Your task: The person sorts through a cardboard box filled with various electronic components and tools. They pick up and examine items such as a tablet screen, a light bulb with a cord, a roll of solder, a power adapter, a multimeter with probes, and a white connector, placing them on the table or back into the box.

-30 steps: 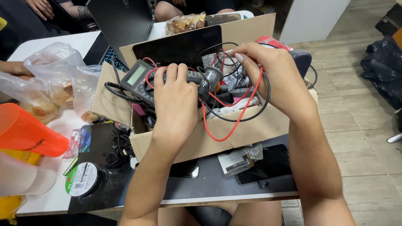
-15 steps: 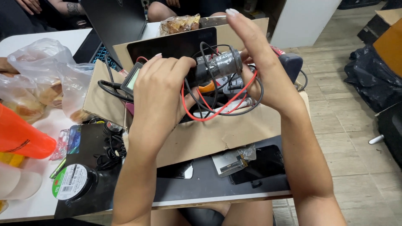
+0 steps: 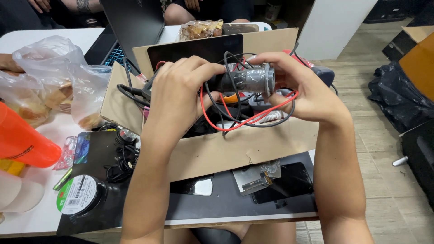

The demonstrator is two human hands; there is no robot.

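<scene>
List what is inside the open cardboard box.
Inside the cardboard box: looped red wire and black cable, and an orange-trimmed device. The left hand and right hand hold a grey cylinder above, covering the rest.

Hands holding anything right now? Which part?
Both hold one grey cylindrical tool over the cardboard box: left hand grips its dark end, right hand its flanged end. Red and black wires hang below.

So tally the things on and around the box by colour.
Red: 1, the red wire
Black: 2, the black cable, the tape roll
Orange: 1, the orange cup
Grey: 1, the cylinder in both hands
Total: 5
</scene>
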